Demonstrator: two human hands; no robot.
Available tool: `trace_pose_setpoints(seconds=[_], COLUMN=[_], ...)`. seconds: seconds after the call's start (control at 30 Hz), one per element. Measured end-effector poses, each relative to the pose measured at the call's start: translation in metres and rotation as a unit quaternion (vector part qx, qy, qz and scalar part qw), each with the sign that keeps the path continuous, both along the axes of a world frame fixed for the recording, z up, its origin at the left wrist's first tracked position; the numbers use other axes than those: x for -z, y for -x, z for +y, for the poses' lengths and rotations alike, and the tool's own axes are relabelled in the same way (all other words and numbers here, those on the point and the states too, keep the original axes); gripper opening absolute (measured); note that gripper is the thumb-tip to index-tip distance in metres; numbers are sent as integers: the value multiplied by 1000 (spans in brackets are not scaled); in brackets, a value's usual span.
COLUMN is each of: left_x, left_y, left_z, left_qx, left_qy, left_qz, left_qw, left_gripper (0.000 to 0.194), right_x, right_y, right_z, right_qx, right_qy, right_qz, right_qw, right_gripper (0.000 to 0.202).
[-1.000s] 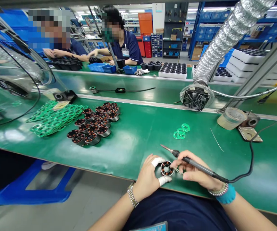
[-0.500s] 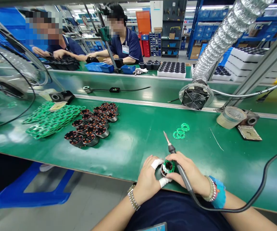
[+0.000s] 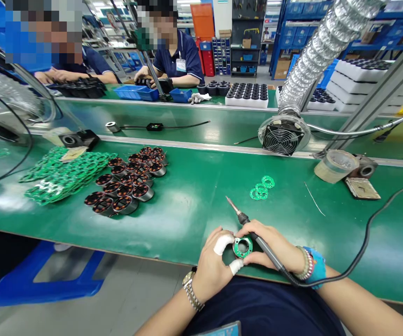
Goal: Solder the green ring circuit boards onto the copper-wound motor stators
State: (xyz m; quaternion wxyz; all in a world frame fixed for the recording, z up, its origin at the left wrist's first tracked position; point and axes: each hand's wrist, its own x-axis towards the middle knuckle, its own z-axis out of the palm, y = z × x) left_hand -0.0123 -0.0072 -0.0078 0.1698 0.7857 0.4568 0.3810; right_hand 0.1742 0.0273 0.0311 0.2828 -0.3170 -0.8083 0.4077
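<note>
Near the table's front edge, my left hand [image 3: 212, 259], with white tape on its thumb and a finger, curls round a motor stator whose body is mostly hidden. A green ring-shaped circuit board [image 3: 237, 252] lies on top of the stator. From the other side, my right hand [image 3: 274, 242] touches the board's rim with thumb and fingertip. That same hand grips a soldering iron [image 3: 265, 252], its tip pointing away to the upper left, off the board. Farther back lie a few loose green ring boards [image 3: 259, 188].
Left on the green table [image 3: 187, 200] stand several copper-wound stators [image 3: 126, 204] and a heap of ring boards [image 3: 65, 179]. A fan [image 3: 281, 140], a tub [image 3: 335, 167], a soldering iron stand [image 3: 365, 168] and a thin wire [image 3: 314, 198] are at right. Two co-workers sit opposite.
The ring board, tilted over the stator before, now sits flatter on it and faces up. The soldering iron has shifted slightly left with my right hand. The view has moved a little.
</note>
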Motion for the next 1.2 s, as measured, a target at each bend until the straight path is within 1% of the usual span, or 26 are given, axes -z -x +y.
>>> trace_pose_setpoints(seconds=[0.1,0.17,0.23,0.37,0.4,0.57,0.77,0.9,1.1,1.2], left_x=[-2,-3,-2,2,2,0,-4,-4,-5,-3], left_y=[4,5,6,8,8,12,13,14,12,14], left_z=[1,2,2,2,2,1,0,-1,0,-1], left_qx=[65,79,75,77,80,88,91,99,99,94], left_qy=[-25,-21,-15,-12,-8,23,29,32,30,39], left_qz=[-5,-18,-36,-50,-52,-47,-30,-23,-27,-29], left_qw=[998,997,996,996,995,995,995,994,994,994], left_gripper=[28,25,22,24,25,25,22,25,24,24], right_x=[0,0,1,8,11,25,29,29,37,35], right_y=[0,-2,-6,-16,-17,-13,-8,-8,-5,-5], right_z=[1,1,0,-5,-7,-12,-11,-10,-9,-8], right_qx=[-8,-11,-3,87,100,81,54,53,71,77], right_qy=[-4,-5,2,36,49,111,171,180,166,164], right_qz=[2,2,11,83,100,158,202,198,181,179], right_qw=[1000,1000,1000,992,989,978,963,962,967,967], right_gripper=[41,41,44,34,33,37,41,42,44,44])
